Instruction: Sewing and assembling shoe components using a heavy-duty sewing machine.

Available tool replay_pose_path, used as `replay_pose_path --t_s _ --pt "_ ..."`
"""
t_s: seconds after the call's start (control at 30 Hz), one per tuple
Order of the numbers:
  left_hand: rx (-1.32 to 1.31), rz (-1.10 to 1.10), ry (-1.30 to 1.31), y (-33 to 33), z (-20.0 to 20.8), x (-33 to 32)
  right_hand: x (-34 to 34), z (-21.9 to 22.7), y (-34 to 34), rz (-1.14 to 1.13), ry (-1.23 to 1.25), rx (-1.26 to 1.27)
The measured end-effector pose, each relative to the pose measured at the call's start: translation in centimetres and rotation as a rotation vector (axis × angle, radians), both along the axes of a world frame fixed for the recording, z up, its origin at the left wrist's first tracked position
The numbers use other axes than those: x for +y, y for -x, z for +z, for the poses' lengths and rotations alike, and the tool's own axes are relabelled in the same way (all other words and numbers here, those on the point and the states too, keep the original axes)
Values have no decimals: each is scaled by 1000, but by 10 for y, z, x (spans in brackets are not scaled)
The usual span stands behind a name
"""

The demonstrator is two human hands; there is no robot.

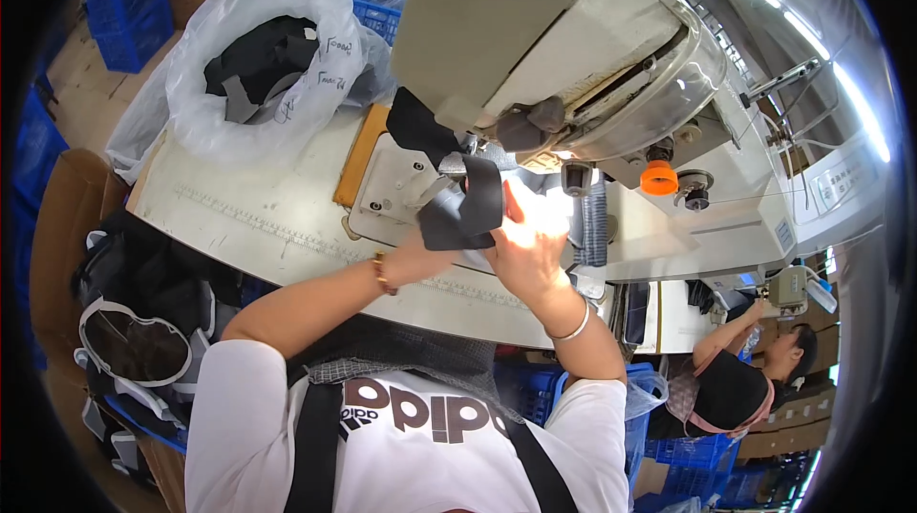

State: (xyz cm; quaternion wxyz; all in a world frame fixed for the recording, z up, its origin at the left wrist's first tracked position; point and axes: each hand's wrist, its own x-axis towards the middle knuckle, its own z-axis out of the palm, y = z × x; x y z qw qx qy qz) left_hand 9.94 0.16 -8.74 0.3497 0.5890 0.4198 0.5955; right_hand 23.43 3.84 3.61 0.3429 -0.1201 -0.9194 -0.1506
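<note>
bag (205,97) left on table (248,212), sewing machine (573,45) right (behind hands)

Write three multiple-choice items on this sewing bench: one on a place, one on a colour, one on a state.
1. Where does the clear plastic bag of cut pieces lie?
A. at the far left of the table
B. beside the seated co-worker
C. on the floor at the right

2. What colour is the round knob on the sewing machine?
A. green
B. orange
C. white

3. What are the left hand and right hand doing?
A. resting in the lap
B. lifting a crate
C. holding a dark fabric piece at the machine

Answers: 1 A, the bag sits on the table's far left end. 2 B, the knob shows bright orange. 3 C, both hands press against the dark piece under the machine head.
</note>
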Motion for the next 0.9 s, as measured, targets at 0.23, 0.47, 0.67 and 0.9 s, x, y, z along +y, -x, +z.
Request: replay_pose_path --t_s 0.23,0.47,0.67,0.9 --pt "-772 -282 427 66 65 -25 -3 -7 0 -48 -43 -30" --pt "-195 29 249 78 86 -17 -9 -28 10 -256 -328 -9" --pt "321 401 70 73 79 -19 -5 -27 12 -178 -173 -39" --pt "679 512 -452 72 99 -19 -4 -11 10 -104 -3 -108"
